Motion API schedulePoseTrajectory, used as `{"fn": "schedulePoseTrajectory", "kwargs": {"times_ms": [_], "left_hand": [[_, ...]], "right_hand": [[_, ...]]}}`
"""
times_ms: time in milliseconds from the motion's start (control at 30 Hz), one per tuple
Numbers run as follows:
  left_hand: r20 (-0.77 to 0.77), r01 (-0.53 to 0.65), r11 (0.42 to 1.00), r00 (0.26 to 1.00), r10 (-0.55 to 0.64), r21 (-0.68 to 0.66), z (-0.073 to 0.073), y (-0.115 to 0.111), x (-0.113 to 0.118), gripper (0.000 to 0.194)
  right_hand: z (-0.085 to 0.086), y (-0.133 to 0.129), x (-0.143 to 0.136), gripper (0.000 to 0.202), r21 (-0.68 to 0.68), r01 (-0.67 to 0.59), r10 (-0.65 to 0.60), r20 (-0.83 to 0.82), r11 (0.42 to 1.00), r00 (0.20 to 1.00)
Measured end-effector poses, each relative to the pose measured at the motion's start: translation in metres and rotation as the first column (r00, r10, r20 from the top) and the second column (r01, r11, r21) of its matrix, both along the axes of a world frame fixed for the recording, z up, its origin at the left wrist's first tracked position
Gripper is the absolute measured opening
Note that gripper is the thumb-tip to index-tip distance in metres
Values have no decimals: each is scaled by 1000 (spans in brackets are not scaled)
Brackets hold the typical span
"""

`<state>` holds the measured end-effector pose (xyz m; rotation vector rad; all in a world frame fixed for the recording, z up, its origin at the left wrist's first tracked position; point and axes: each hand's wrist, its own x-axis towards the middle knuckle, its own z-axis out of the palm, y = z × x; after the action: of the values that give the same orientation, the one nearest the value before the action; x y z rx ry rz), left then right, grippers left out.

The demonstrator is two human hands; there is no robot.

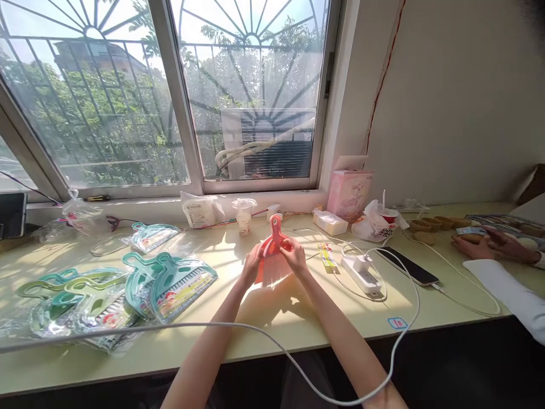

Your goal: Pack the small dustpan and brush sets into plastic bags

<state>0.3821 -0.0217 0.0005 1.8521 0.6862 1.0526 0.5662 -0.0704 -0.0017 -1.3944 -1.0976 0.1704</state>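
Note:
A coral-pink dustpan and brush set (276, 241), its handles pointing up and its pale bristles down, is held upright over the table in front of me. My left hand (252, 264) grips its left edge. On the right side, my right hand (294, 255) has its fingers closed on the same set near the base of the handle. Green and teal dustpan sets (181, 284) in clear plastic lie piled on the left of the table, with one more (154, 236) behind them.
A white cable (255, 328) crosses before my forearms. To the right are a power strip (361, 275), a phone (406, 266), a yellow-labelled packet (327, 257) and a pink box (349, 192). Another person's hands (481, 247) work at far right. A cup (244, 218) stands near the window.

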Motion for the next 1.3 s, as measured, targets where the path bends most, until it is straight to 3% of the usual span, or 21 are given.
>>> {"fn": "schedulePoseTrajectory", "kwargs": {"times_ms": [267,500,800,867,933,967,1000,1067,1167,1233,1300], "left_hand": [[77,-72,997,994,72,-2,2,-3,3,38],[108,-122,992,987,120,12,1,-8,9,51],[70,-204,978,977,201,32,-4,-3,13,42],[74,-373,927,924,375,-36,-3,10,0,40],[71,-635,755,756,651,-162,2,29,-22,32],[57,-731,647,652,756,-218,5,37,-35,27],[52,-768,593,600,798,-242,9,44,-46,25],[71,-752,609,613,787,-253,16,51,-62,21],[126,-613,733,736,666,-296,23,46,-63,19],[131,-439,837,856,500,-326,21,41,-58,15],[84,-305,900,935,345,-310,15,37,-56,15]], "right_hand": [[4,-5,-5,29,-8,50,-50,9,999,999],[2,-6,-4,37,33,57,-57,11,998,998],[11,-17,-22,47,122,114,-109,-46,986,993],[9,-21,-26,53,176,108,-95,-81,978,992],[5,-25,-24,57,239,108,-81,-121,965,989],[4,-26,-19,59,254,95,-62,-134,963,989],[4,-26,-13,61,264,86,-47,-152,961,987],[6,-25,3,63,232,90,-64,-119,969,991],[14,-25,25,54,38,280,-282,97,959,954],[16,-26,32,40,-148,400,-349,284,904,893],[12,-28,34,29,-322,452,-291,441,832,849]]}}
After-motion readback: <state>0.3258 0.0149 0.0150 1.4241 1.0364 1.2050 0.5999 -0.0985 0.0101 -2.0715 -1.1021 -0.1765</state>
